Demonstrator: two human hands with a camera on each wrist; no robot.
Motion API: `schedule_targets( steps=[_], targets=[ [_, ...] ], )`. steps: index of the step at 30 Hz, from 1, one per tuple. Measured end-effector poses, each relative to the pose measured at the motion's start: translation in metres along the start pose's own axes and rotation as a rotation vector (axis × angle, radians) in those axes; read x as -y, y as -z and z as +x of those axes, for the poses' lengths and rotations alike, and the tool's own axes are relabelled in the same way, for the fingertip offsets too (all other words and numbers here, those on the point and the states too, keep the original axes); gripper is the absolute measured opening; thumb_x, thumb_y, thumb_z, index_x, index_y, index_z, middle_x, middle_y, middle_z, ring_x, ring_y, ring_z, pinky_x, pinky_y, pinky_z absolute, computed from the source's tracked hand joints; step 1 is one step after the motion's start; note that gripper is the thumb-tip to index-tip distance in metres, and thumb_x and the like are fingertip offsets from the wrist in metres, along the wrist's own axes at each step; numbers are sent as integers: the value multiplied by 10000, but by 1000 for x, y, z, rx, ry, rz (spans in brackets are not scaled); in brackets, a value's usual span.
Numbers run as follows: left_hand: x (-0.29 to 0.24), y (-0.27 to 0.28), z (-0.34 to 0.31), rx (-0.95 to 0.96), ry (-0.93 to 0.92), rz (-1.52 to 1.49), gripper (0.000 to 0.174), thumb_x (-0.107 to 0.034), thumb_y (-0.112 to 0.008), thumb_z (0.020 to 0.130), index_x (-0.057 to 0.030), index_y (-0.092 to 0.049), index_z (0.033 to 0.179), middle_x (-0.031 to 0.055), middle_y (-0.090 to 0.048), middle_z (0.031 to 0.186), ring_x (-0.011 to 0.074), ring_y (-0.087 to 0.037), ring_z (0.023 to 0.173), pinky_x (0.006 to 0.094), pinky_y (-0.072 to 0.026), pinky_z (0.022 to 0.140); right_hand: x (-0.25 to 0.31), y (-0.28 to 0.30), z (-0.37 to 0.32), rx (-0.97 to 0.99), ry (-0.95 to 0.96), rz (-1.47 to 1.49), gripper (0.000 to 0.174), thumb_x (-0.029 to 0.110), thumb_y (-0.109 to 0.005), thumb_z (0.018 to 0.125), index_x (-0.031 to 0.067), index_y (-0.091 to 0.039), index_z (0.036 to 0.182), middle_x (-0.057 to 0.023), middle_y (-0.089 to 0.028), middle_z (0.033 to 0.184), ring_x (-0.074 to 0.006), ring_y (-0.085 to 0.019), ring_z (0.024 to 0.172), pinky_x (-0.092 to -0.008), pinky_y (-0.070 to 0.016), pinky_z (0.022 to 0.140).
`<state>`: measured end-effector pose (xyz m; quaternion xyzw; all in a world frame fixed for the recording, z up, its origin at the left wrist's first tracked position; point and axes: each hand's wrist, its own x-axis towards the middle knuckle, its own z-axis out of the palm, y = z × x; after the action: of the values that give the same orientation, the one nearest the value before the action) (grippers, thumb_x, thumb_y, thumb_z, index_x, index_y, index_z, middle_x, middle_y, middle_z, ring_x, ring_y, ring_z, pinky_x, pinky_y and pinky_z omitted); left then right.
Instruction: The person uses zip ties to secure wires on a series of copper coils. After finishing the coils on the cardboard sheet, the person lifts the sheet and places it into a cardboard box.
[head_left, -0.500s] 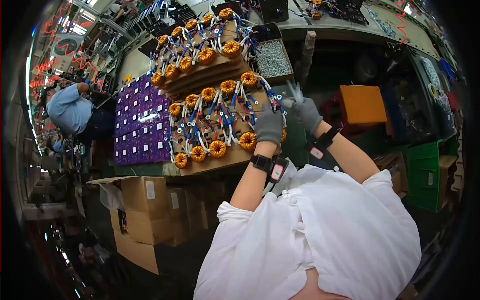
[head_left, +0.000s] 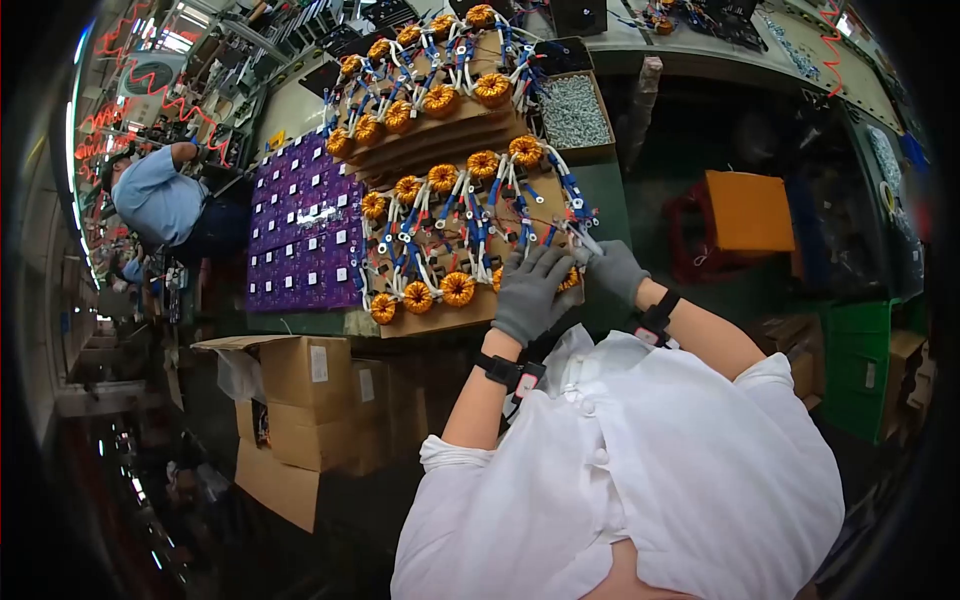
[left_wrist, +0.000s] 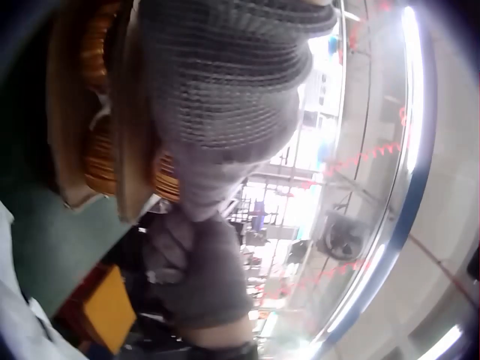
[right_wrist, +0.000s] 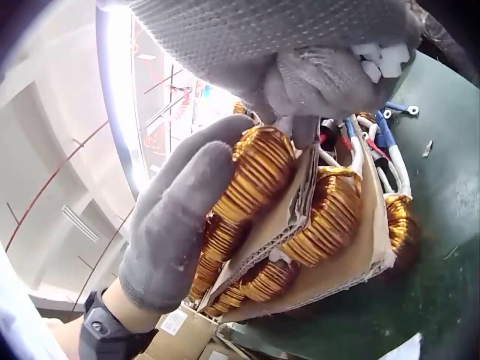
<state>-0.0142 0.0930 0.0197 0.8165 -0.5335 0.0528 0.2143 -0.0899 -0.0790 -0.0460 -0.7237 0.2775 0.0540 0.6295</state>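
Note:
My gloved left hand (head_left: 535,293) is at the near right corner of the cardboard sheet. In the right wrist view its thumb and fingers lie around a copper-wound toroid coil (right_wrist: 259,172) at the cardboard edge. Close beside it, my gloved right hand (head_left: 618,270) has curled fingers at the top of that coil. White blocky ends of a bundle of cable ties (right_wrist: 384,58) stick out of the right hand's grip. Blue-and-white leads with ring terminals (head_left: 575,195) run from the coils. The left wrist view is blurred.
Stacked cardboard layers with more coils (head_left: 440,100) stand behind. A box of small metal hardware (head_left: 575,112) sits back right, purple circuit boards (head_left: 305,225) to the left. Cardboard cartons (head_left: 305,400) stand below; an orange-topped stool (head_left: 750,212) is right. Another person (head_left: 160,195) works far left.
My left hand has come down from the leads to the coil at the near corner. The right hand has moved down beside it, and its fanned ties now show less. The head view has shifted.

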Motion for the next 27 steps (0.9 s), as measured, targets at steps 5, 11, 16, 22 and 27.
schedule_targets(
  steps=[5,11,16,22,27],
  targets=[
    [-1,6,0,70,61,-63,401,-315,-666,774,-95,-611,1104,82,-591,1176,287,-545,1108,447,-348,1003,34,25,-19,-116,41,217,375,347,-605,885,-15,-665,963,-42,-645,790,-99,-551,720,-273,-441,651],
    [21,44,17,-8,377,-752,352,-261,-629,868,-43,-590,1142,117,-620,1104,211,-594,1003,300,-455,861,117,11,-55,201,66,169,326,312,-627,886,-6,-665,944,-10,-620,786,-67,-530,742,-248,-442,663],
    [45,84,29,66,601,-1211,280,-235,-598,920,25,-642,1016,48,-640,901,96,-578,805,233,-475,703,127,-34,-43,260,98,62,308,308,-644,873,5,-657,928,-8,-605,772,-63,-512,722,-245,-432,640],
    [87,110,25,138,661,-1472,231,-211,-549,935,-20,-652,1016,1,-614,827,57,-532,689,201,-434,606,155,-76,-46,37,46,302,287,288,-678,852,12,-637,916,1,-584,778,-53,-501,734,-229,-429,640],
    [109,113,38,131,540,-1313,232,-198,-610,898,-22,-652,1043,-4,-624,803,49,-526,675,193,-414,582,170,-109,-39,-47,75,294,297,296,-686,837,16,-642,923,25,-565,768,-50,-500,715,-227,-424,635]
  ],
)
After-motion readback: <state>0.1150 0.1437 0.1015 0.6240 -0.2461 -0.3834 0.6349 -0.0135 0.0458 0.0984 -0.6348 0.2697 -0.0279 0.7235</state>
